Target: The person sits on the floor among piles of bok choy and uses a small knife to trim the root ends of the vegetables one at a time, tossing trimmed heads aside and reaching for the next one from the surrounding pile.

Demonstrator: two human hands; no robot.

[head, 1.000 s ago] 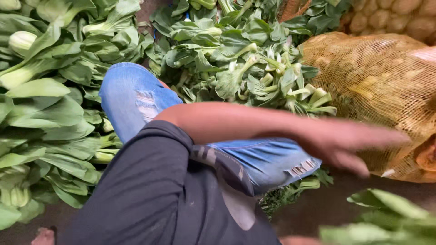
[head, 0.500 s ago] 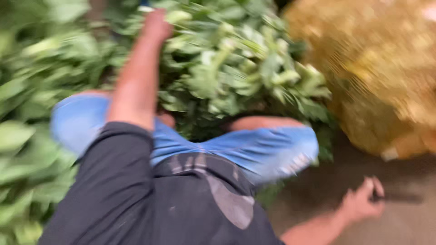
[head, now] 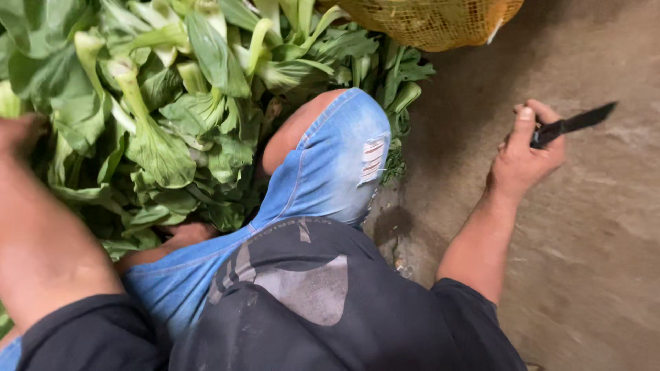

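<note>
While the right hand (head: 526, 154) grips it low over the bare floor (head: 591, 261), the knife (head: 572, 124) sits out at the right of the view, well clear of the greens. Its fingers are curled tight round the handle, thumb on top, and the dark blade sticks out past the knuckles. The long axis runs nearly level, tilted a little upward, with the tip pointing right and away from the person's body. One knife, and only one, shows here.

There's plenty of open room around it: the brownish floor spreads right and down to the frame edges with nothing lying on it near the blade. A damp dark patch (head: 392, 223) marks the floor just beside the knee.

Moving inward, the right forearm reaches down from the black sleeve (head: 467, 316). One bent knee in blue ripped jeans (head: 337, 158) juts up in the middle, its edge pressed against the leafy pile.

The pile of greens (head: 158, 103) fills the upper left, too many heads to count, pale stalks and broad leaves overlapping right up to the top and left edges. One yellow mesh sack (head: 426, 20) pokes in at the top, touching the greens' far edge.

The left hand (head: 20, 134) is at the far left edge against the leaves, blurred; I cannot tell whether its fingers are spread or closed.
</note>
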